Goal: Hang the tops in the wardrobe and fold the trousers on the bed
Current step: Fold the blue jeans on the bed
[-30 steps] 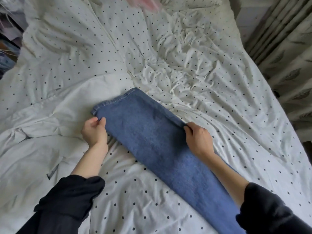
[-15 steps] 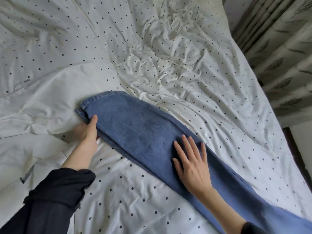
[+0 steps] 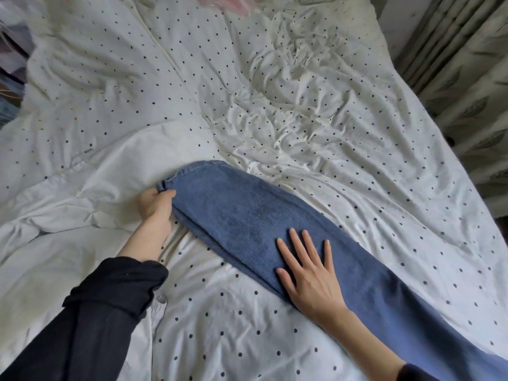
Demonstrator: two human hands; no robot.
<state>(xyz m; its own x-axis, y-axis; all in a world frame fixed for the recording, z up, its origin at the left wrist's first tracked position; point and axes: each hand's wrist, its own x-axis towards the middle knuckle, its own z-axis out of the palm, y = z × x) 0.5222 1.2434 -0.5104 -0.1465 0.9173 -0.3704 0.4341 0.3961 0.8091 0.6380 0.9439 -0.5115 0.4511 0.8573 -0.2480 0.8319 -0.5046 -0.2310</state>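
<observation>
The right hand (image 3: 308,273) is laid flat, fingers straight, on the jeans (image 3: 247,215), which are stretched across the bed (image 3: 330,133). Beyond and to its left, the hem corner is pinched by the left hand (image 3: 155,206). The trouser-folding step seems in hand; next, the pinched end is probably to be carried over toward the flat hand.

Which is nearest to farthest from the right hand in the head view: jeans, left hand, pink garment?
1. Jeans: directly under the flat right hand.
2. Left hand: to the left, gripping the jeans' end.
3. Pink garment: far top edge of the bed.
</observation>
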